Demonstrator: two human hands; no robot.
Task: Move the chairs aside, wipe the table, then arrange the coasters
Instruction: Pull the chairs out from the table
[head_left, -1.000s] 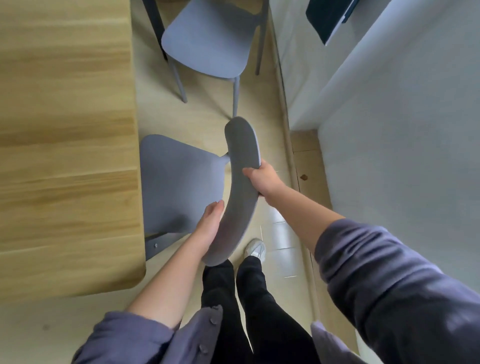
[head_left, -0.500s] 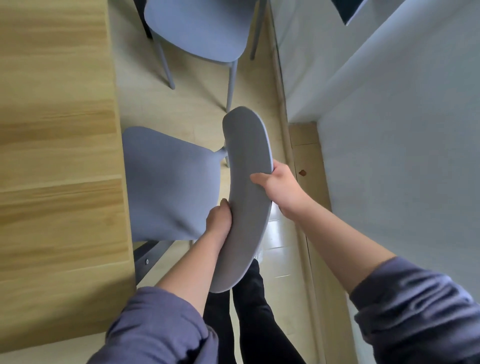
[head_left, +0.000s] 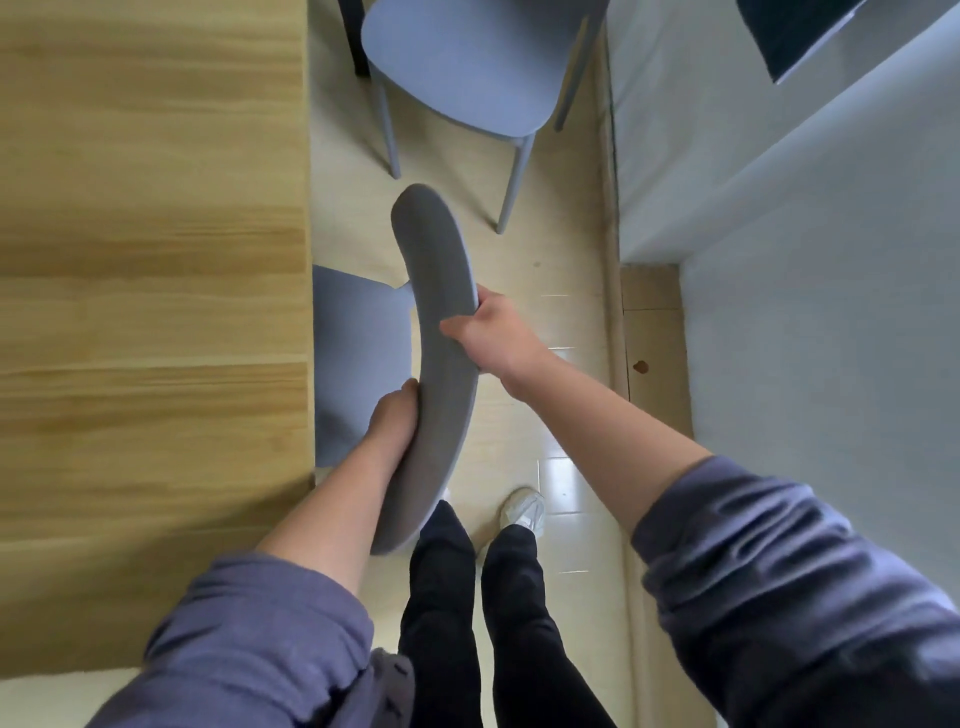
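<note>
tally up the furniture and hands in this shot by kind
chairs: 2, the near chair and the far chair
tables: 1, the table
hands: 2, the left hand and the right hand, both gripping the near chair's backrest
total: 5

Looking straight down. Wooden table (head_left: 150, 260) fills the left side; its edge overlaps the seat of a grey-blue chair (head_left: 358, 353), which sits partly tucked under. Left hand (head_left: 395, 415) grips the curved backrest (head_left: 441, 249) on its table side. Right hand (head_left: 488, 332) grips the opposite edge, thumb across the top face. Second chair (head_left: 462, 67), same colour, stands farther off, clear of the table edge, near the pale wall (head_left: 805, 364). Purple sleeves (head_left: 260, 634) pushed up. Black trousers (head_left: 441, 597) and one white shoe (head_left: 524, 512) on the light floor (head_left: 550, 249).
</note>
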